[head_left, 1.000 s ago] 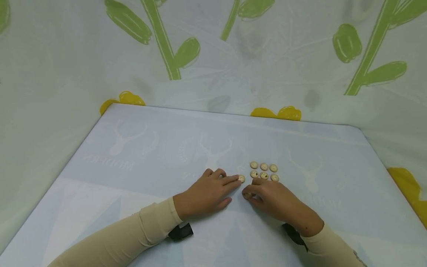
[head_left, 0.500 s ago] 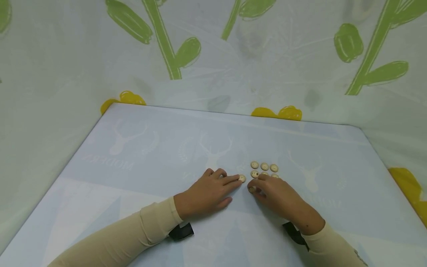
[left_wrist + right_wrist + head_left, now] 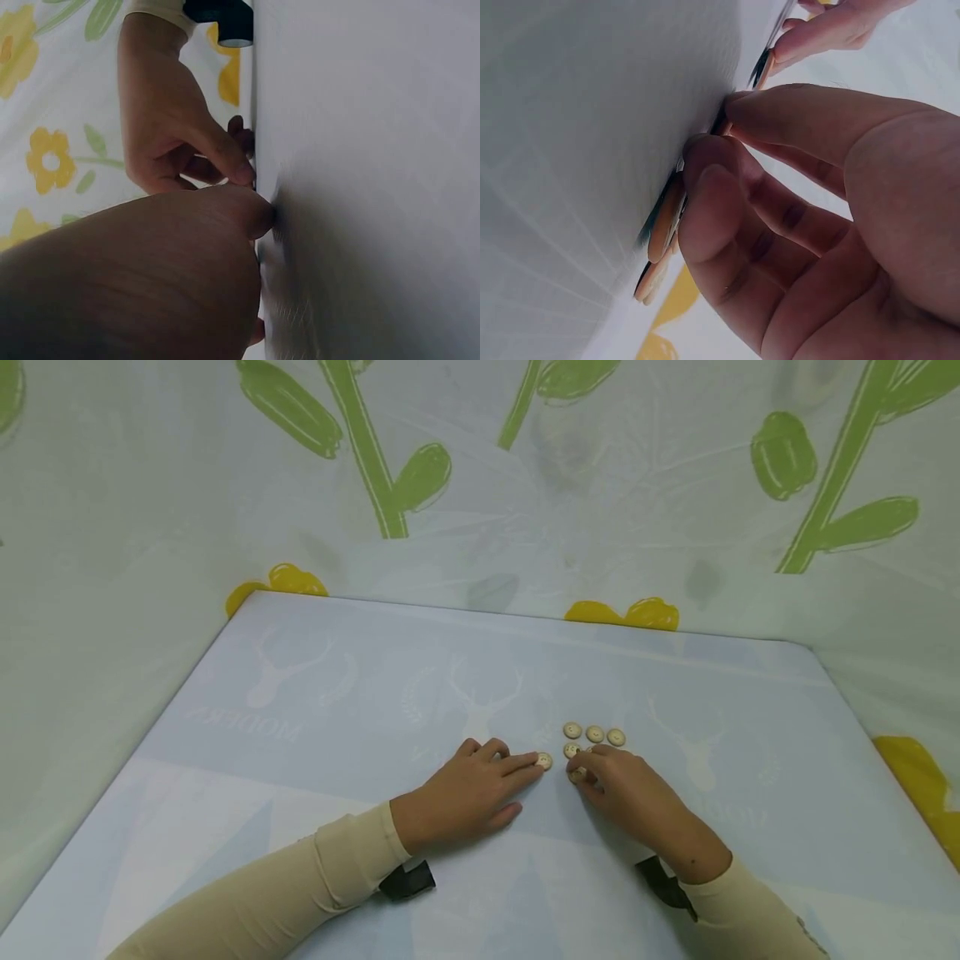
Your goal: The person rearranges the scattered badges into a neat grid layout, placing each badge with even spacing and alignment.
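Small round wooden buttons lie on the pale printed table. In the head view my left hand [image 3: 465, 797] rests on the table, its extended fingertips touching a single button [image 3: 545, 762]. My right hand [image 3: 633, 793] pinches another button [image 3: 577, 775] between thumb and fingers, just in front of a row of buttons. One button [image 3: 572, 750] of that row shows beside the fingertips; the rest of the row is mostly hidden by the hand. Behind it sits a straight row of three, with a middle button [image 3: 595, 734]. In the right wrist view, curled fingers overlap buttons [image 3: 666, 221] on the surface.
The table [image 3: 360, 693] carries faint deer-head and lettering prints. Beyond its back edge hangs a pale cloth [image 3: 630, 510] with green stems and yellow flowers. A black wrist strap [image 3: 407, 882] shows under the left cuff, another [image 3: 666, 887] under the right.
My right hand has slid the pinched button away from me and to the right, closer to the row, and now covers part of that row. The left hand has stayed in place.
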Available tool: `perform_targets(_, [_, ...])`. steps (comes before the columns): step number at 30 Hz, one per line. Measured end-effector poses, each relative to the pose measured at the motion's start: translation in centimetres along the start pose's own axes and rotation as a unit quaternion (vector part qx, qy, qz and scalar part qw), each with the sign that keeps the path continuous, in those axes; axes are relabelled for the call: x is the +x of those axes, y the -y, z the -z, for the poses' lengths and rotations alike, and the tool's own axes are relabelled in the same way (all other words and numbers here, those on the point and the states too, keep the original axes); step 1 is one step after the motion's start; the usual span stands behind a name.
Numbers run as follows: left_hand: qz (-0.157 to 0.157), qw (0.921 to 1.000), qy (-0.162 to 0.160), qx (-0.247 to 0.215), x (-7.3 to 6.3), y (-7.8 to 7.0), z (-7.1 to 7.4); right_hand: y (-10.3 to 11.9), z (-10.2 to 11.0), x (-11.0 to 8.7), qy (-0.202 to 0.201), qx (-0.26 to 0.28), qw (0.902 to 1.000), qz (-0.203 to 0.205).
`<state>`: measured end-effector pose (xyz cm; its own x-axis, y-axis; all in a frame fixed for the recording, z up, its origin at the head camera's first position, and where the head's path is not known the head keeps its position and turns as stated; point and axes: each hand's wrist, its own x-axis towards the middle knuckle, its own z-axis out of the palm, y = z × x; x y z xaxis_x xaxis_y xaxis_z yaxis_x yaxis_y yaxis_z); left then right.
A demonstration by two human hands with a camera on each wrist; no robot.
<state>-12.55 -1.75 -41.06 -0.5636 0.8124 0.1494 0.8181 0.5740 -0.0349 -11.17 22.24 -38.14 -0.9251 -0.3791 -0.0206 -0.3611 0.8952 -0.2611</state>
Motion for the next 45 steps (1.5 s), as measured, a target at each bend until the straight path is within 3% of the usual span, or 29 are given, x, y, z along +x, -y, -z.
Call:
perform_targets(19, [0.002,1.0,0.002,-0.009,0.0,0.1,0.3,0.1,0.1,0.2,-0.009,-0.012,0.9997,0.021])
perform_targets(28, [-0.005,0.9996,-0.023,-0.017,-0.1,0.1,0.2,0.2,0.2,0.0,-0.012,-0.009,0.9997,0.019])
perform_targets(45, [0.0,1.0,0.002,-0.009,-0.2,0.0,0.2,0.3,1.3,-0.4,-0.011,-0.024,0.9997,0.004])
